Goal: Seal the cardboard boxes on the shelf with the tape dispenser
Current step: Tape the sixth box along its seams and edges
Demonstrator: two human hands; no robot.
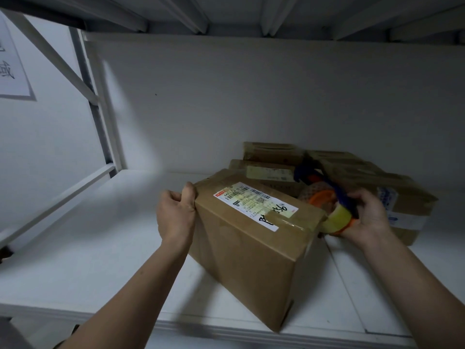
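A brown cardboard box (251, 250) with a white shipping label stands on the white shelf (100, 248) in front of me. My left hand (177, 212) grips its upper left edge. At the box's right edge, my right hand (367, 217) holds a tape dispenser (337, 210) with an orange hub, a blue frame and a roll of clear yellowish tape. A strip of tape lies across the box top, over the label, and runs to the roll.
Several more cardboard boxes (364, 177) are stacked behind and to the right, against the white back wall. A shelf upright (100, 127) with diagonal bracing stands at left. The underside of the shelf above (226, 16) is close overhead.
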